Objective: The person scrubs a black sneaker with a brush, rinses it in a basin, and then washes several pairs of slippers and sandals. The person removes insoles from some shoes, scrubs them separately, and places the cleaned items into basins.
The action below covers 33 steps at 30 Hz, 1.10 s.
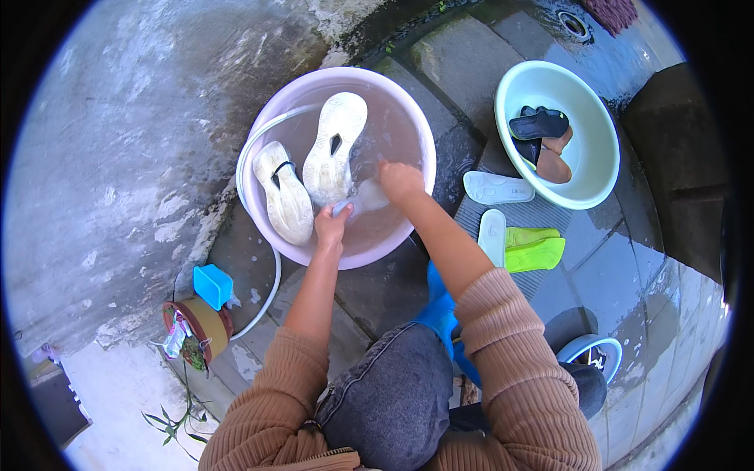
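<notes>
A pinkish-white plastic basin [425, 141] holds murky water. Two pale shoes float soles up in it, a larger one [341, 120] near the middle and another [288, 206] along the left wall. My left hand [331, 226] grips the near-left end of a whitish, partly submerged object [371, 195], thumb on top; its kind is unclear. At the object's right end is my right hand [400, 181], fingers curled; whether it grips the object or something else is hidden. A white hose [268, 300] runs over the basin's left rim into the water.
Right of the basin, a mint-green basin [601, 147] holds dark and brown insoles [539, 123]. White insoles [495, 187] and lime-green insoles [533, 250] lie on a ridged mat. A blue box [213, 287] tops a flowerpot [206, 327] at left. A small basin [615, 353] stands lower right.
</notes>
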Tool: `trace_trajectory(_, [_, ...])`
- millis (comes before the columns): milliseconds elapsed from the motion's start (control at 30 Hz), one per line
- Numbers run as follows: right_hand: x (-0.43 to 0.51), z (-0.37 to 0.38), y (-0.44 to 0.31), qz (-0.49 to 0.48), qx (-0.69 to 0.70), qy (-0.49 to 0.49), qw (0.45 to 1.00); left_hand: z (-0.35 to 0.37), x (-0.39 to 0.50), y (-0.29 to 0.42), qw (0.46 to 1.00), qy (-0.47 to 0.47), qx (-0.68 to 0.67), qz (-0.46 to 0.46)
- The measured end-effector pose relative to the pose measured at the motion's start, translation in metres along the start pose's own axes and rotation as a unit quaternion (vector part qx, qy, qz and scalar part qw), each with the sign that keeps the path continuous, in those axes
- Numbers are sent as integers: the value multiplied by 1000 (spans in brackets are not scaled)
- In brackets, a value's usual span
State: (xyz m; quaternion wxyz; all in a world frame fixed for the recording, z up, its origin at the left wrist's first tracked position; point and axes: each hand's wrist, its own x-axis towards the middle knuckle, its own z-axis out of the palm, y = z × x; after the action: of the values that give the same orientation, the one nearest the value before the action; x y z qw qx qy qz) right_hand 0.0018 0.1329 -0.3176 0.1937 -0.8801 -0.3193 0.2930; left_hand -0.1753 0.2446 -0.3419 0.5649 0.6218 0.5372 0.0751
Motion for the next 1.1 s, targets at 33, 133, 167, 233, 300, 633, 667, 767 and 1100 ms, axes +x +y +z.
trace_trajectory(33, [-1,2,-1,-7,-20,-11,1000,-1,3,-2,996,45,81,11])
trace_trajectory(133, [-8,3,-3,-28,-25,-4,999,-10,9,-2,982,10,154,-108])
trace_trajectory(167, [-10,1,-2,-36,12,25,999,-15,9,-3,993,4,86,-76])
trace_trajectory(233, [-19,-11,3,-43,125,49,990,-18,-10,6,998,-13,-54,-16])
trace_trajectory(300, [-32,-37,11,-46,276,46,959,-22,-25,22,993,-54,-102,19])
trace_trajectory(633, [-134,-144,75,10,372,113,921,27,-101,97,961,-235,-86,114])
trace_trajectory(667, [-149,-156,81,22,395,103,913,38,-112,103,954,-253,-114,115])
trace_trajectory(767, [-192,-187,93,45,443,95,891,64,-136,118,938,-303,-108,127])
trace_trajectory(1100, [-315,-241,102,6,279,313,908,175,-256,204,720,-422,115,539])
